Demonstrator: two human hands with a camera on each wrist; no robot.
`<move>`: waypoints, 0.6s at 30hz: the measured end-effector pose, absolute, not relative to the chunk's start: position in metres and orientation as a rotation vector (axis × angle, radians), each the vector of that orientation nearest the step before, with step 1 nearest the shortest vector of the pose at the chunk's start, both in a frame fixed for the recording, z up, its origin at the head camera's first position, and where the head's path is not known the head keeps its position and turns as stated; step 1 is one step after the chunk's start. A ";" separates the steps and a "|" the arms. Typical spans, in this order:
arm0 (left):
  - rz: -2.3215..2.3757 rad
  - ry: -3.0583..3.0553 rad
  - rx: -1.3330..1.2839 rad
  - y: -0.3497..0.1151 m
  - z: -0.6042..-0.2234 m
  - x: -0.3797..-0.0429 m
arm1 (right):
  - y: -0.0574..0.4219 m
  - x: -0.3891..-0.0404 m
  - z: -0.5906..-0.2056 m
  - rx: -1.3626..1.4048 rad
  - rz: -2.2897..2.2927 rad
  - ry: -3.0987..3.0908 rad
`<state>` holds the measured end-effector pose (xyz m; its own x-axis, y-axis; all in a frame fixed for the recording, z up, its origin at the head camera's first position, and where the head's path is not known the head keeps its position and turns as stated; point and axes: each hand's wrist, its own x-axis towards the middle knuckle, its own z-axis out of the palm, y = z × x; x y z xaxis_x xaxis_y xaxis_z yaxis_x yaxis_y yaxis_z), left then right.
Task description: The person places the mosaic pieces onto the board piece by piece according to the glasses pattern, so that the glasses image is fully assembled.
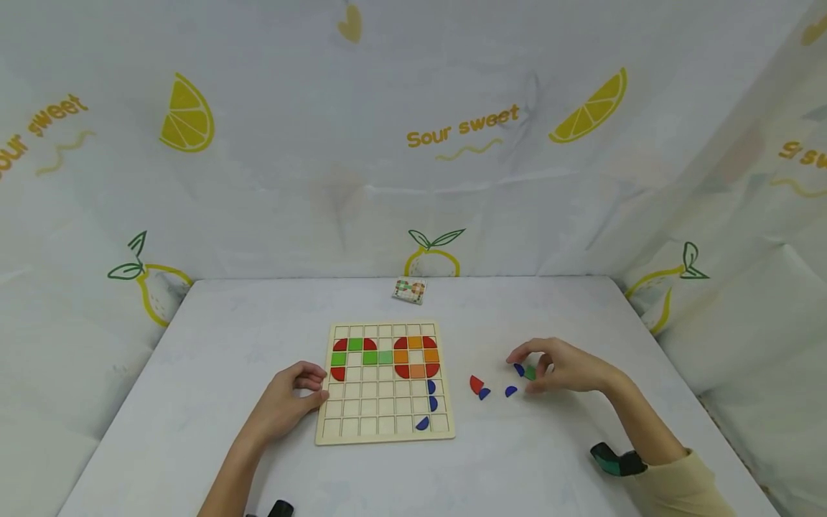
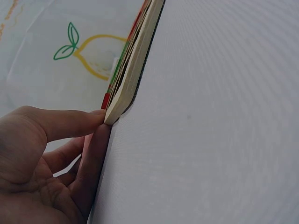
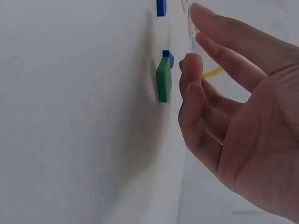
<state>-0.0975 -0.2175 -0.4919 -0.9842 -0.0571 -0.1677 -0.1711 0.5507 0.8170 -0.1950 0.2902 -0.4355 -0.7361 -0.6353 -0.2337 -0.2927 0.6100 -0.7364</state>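
Observation:
A wooden grid board (image 1: 368, 409) lies flat on the white table, bearing red quarter-rounds, green and orange squares and several blue half-rounds along its right side. My left hand (image 1: 284, 402) holds the board's left edge, thumb and fingertips right at the rim; the left wrist view has them by the board's corner (image 2: 122, 103). To the right, my right hand (image 1: 565, 368) hovers with thumb and fingers apart around a green square piece (image 1: 530, 373) and a blue half-round (image 1: 519, 370). In the right wrist view the green piece (image 3: 163, 81) lies below its fingertips, which hold nothing.
Loose between board and right hand lie a red piece (image 1: 477, 384) and blue half-rounds, one (image 1: 484, 394) beside the red and another (image 1: 511, 391) farther right. A small pattern card (image 1: 410, 291) sits at the table's back edge, before a printed cloth (image 1: 291, 215).

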 end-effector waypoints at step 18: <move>1.422 2.660 -0.201 -0.216 -0.489 -0.097 | 0.310 -0.210 -0.454 -0.629 -0.933 2.370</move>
